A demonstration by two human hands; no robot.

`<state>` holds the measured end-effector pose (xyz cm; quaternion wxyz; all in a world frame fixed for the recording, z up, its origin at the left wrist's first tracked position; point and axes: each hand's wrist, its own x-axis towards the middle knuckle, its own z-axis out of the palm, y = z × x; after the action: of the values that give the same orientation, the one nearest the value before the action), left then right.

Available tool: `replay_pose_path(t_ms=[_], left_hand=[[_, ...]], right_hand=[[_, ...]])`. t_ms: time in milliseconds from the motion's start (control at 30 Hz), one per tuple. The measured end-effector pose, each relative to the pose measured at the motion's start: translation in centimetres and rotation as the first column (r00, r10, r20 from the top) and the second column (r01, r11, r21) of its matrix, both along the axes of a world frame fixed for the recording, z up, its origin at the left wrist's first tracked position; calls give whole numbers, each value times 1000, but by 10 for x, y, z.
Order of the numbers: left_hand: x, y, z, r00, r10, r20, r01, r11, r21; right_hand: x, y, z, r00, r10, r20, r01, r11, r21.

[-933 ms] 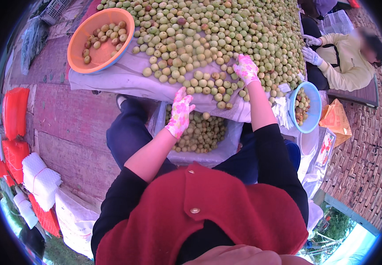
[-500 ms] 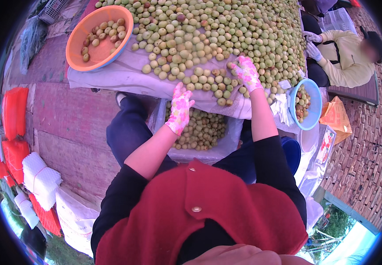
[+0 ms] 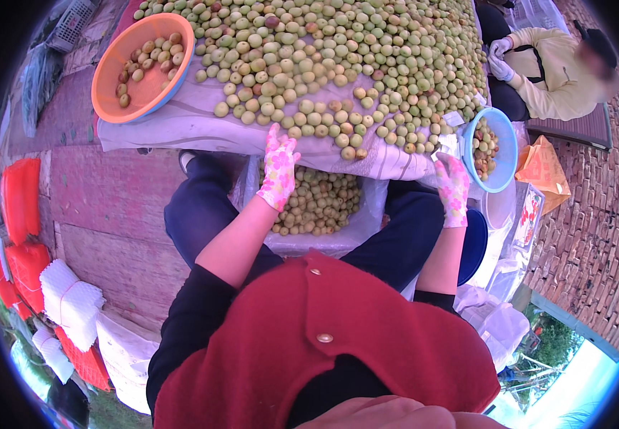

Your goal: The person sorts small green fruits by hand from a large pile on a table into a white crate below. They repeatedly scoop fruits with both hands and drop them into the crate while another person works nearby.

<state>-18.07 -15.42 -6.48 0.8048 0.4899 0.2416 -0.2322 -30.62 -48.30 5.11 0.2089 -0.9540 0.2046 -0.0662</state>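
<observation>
Many green-brown round fruits [image 3: 266, 43] cover a table draped with a pale lilac cloth [image 3: 159, 132]. My left hand [image 3: 277, 171], in a pink flowered glove, is at the front edge, fingers extended beside the nearest fruits, nothing visible in it. My right hand [image 3: 452, 182], gloved alike, is at the right end of that edge beside white papers and the blue bowl [image 3: 502, 164], its fingers extended and slightly bent. Below, between my legs, a plastic-lined container [image 3: 331, 247] holds more fruit. An orange bowl [image 3: 105, 86] with some fruits stands at the table's left.
A co-worker in a yellow top [image 3: 552, 79] and white gloves sits at the right. An orange bag [image 3: 542, 179] and plastic items lie beside the blue bowl. Red and white net bundles [image 3: 66, 300] lie on the left. A crate [image 3: 70, 25] is at the upper left.
My right hand has moved right and down, from among the fruits to the table edge by the blue bowl. My left hand has shifted slightly left and up along the cloth.
</observation>
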Motion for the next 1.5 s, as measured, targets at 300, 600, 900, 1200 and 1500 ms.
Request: replay_pose_path(t_ms=[300, 600, 900, 1200, 1500], left_hand=[[0, 3, 1, 999, 22, -38, -24, 999, -40], [-1, 3, -1, 999, 20, -33, -22, 998, -63], [0, 2, 1, 1000, 18, 17, -19, 1000, 16], [-3, 3, -1, 999, 14, 35, -15, 1000, 12], [2, 0, -11, 981, 16, 191, -32, 996, 84]], right_hand=[[57, 106, -91, 924, 252, -289, -285, 955, -80], [-39, -33, 54, 751, -485, -448, 121, 768, -629], [69, 37, -61, 995, 101, -12, -85, 889, 450], [122, 70, -99, 928, 254, -274, -290, 952, -99], [133, 53, -106, 999, 47, 22, -51, 853, 519]])
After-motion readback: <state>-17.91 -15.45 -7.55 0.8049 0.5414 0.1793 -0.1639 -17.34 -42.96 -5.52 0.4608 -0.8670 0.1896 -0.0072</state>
